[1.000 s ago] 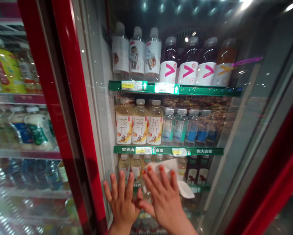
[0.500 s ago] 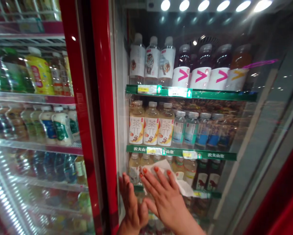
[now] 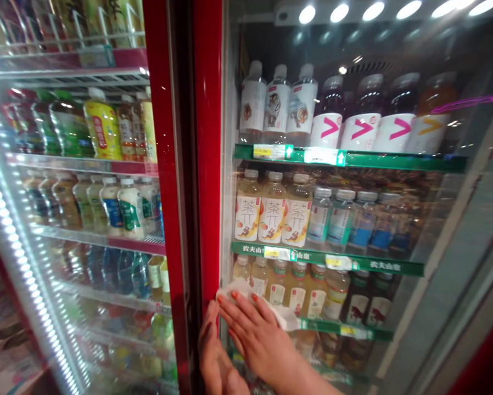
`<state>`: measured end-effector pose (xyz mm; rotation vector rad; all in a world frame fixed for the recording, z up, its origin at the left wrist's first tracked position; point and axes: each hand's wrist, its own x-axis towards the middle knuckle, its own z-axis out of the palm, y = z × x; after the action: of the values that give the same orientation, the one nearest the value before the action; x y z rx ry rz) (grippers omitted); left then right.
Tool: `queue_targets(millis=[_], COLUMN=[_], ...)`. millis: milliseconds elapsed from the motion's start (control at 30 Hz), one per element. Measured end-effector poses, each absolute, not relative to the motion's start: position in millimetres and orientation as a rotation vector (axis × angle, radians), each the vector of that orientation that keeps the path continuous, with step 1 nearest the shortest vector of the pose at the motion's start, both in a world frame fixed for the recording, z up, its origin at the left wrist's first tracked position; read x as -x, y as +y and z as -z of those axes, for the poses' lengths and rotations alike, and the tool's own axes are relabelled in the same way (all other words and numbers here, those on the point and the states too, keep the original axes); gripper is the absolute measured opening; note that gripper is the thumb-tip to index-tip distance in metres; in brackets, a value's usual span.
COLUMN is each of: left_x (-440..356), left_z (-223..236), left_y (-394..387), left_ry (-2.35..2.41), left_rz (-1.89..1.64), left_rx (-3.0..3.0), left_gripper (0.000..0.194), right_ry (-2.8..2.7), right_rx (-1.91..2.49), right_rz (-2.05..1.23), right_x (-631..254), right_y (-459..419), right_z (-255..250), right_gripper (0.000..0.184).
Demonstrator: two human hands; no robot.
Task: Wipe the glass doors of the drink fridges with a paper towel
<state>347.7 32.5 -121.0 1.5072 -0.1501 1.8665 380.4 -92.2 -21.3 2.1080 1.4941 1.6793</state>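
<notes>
At the lower centre of the frame, a white tissue (image 3: 285,317) lies under the right hand (image 3: 257,332), spread flat with fingers straight against the glass door (image 3: 448,219). Just left, the left hand (image 3: 216,356) is open, turned edgewise before the red door frame (image 3: 208,164); contact there is unclear.
</notes>
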Motion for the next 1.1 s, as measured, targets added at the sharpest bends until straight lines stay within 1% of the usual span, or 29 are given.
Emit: queue_targets(millis=[67, 100, 167, 233, 300, 367, 433, 467, 533, 600, 633, 700, 733, 767, 833, 900, 967, 1033, 1100], left_x=[-338.1, -333.6, -327.8, -327.0, -330.4, -336.3, -343.6, -347.8, -357.2, -367.0, -371.2, -376.8, -377.8, -377.5, -373.8, -368.1, -363.3, -361.9, -365.3], left_z=[115.4, 111.1, 98.8, 81.3, 60.1, 37.7, 17.7, 9.6, -1.3, -5.3, -5.2, -2.6, -1.2, -0.5, -3.0, -13.3, -31.5, -54.7, -77.7], left_y=[32.9, 31.8, 27.7, 23.1, 20.0, 18.8, 18.2, 17.6, 15.0, 11.1, 9.2, 6.3, 5.6, 5.3, 5.4, 4.4, 0.1, -7.8, -18.0], left_ry=[-0.153, -0.147, -0.129, -0.136, -0.183, -0.25, -0.327, -0.36, -0.39, -0.362, -0.337, -0.3, -0.302, -0.314, -0.349, -0.375, -0.366, -0.339, -0.321], left_rz=[-1.854, -1.833, -1.766, -1.71, -1.745, -1.838, -1.927, -1.951, -1.975, -2.009, -2.036, -2.087, -2.097, -2.091, -2.071, -2.076, -2.117, -2.152, -2.15], left_rx=[-1.507, -1.542, -1.657, -1.772, -1.832, -1.891, -1.983, -2.049, -2.213, -2.334, -2.359, -2.349, -2.338, -2.332, -2.303, -2.211, -2.115, -2.08, -2.114], left_gripper=[0.061, 0.06, 0.059, 0.062, 0.065, 0.067, 0.068, 0.069, 0.073, 0.076, 0.078, 0.08, 0.08, 0.079, 0.072, 0.069, 0.071, 0.075, 0.077], right_ry=[1.484, 1.416, 1.202, 1.05, 1.185, 1.499, 1.648, 1.609, 1.346, 0.941, 0.737, 0.418, 0.353, 0.384, 0.689, 1.053, 1.2, 1.062, 0.727], right_rx=[-2.138, -2.2, -2.361, -2.459, -2.41, -2.227, -2.085, -2.085, -2.204, -2.417, -2.523, -2.667, -2.69, -2.671, -2.518, -2.289, -2.158, -2.247, -2.464], right_rz=[-1.655, -1.677, -1.773, -1.856, -1.841, -1.741, -1.641, -1.637, -1.727, -1.899, -1.993, -2.142, -2.178, -2.184, -2.091, -1.922, -1.841, -1.906, -2.076], right_x=[-380.4, -382.1, -387.2, -390.5, -390.1, -388.3, -389.7, -392.6, -403.1, -416.9, -423.3, -430.5, -430.3, -427.7, -418.1, -409.8, -409.5, -418.7, -432.7], right_y=[-117.4, -129.6, -141.0, -131.6, -113.4, -105.8, -123.2, -142.2, -193.9, -245.9, -264.7, -278.4, -272.6, -259.9, -223.3, -193.8, -192.8, -223.4, -267.1], right_z=[34.7, 31.8, 11.8, -10.8, -18.8, -8.9, 7.7, 13.1, 9.1, -14.6, -29.9, -55.2, -61.8, -64.0, -59.5, -54.4, -57.7, -69.3, -82.7], right_gripper=[0.046, 0.048, 0.057, 0.064, 0.061, 0.054, 0.051, 0.052, 0.062, 0.071, 0.072, 0.072, 0.073, 0.074, 0.076, 0.071, 0.066, 0.07, 0.074])
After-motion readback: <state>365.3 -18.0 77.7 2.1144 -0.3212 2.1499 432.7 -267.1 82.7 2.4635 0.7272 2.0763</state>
